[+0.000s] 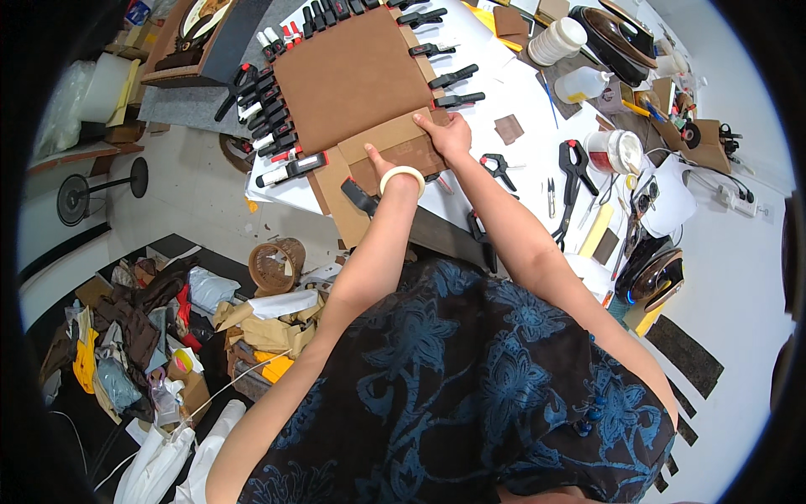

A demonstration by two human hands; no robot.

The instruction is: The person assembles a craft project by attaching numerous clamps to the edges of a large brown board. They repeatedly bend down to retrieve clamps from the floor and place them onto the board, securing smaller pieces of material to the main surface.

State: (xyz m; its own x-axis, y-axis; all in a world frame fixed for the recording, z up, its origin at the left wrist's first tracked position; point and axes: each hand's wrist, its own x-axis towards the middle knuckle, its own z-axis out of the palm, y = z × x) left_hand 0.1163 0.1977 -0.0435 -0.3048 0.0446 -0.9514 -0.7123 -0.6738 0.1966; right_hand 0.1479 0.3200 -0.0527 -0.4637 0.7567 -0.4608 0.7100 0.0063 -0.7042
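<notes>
A flat brown panel that looks like leather lies on the white worktable, with several black spring clamps along its right, far and left edges. Across its near edge runs a tan strip. My left hand, with a pale bangle at the wrist, has its thumb on top of the strip; its other fingers are hidden. To its right, my right hand pinches the strip's right end, thumb above and fingers mostly out of sight. A darker brown piece shows between the hands. Beside my left wrist is another clamp.
Right of my arm lie a small clamp, a large black clamp, thread snips and a brown square. Jars, a bottle and irons stand farther right. A wicker bin and scrap heap are lower left.
</notes>
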